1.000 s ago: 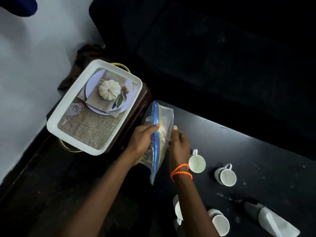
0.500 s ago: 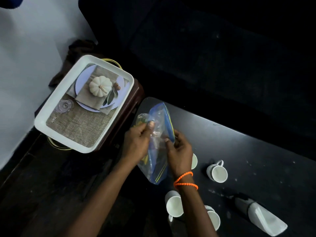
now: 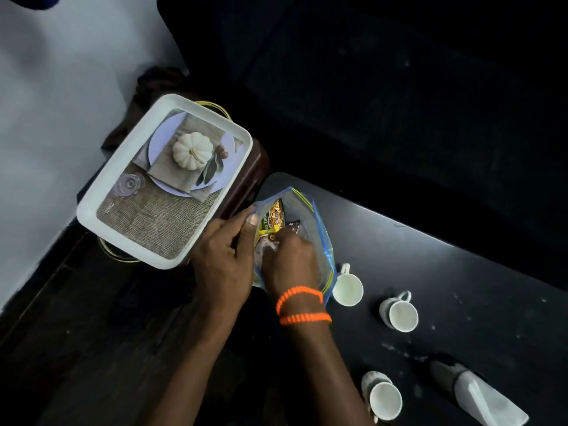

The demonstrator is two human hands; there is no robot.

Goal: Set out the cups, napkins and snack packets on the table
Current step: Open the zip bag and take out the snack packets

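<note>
Across the right of the view runs the long black table, dusty and speckled with pale marks, its rounded end reaching towards the middle of the frame. Off its left end, on a dark brown stand, sits the white rectangular tray with its printed picture of a pale pumpkin on a plate and burlap cloth, a thin yellow wire loop showing under its edges. At the table's rounded end we have the clear zip-top plastic bag with blue and yellow seal strips, mouth wide open and facing up. The left hand grips the bag's near-left lip, thumb pressed against the plastic and the other fingers curled behind it, holding the mouth apart. The right hand, with two orange beaded bracelets at the wrist, is plunged into the bag, fingers bunched together down among the contents; whether they are pinching a packet, I cannot tell. Inside the bag, just beyond those fingers, stands a yellow and black printed snack packet, with a small dark packet beside it. Three white handled cups stand on the table: one touching the bag's right edge, one further right, one near the bottom edge. Bottom right lies a white folded napkin bundle in a dark holder, tilted on its side.
</note>
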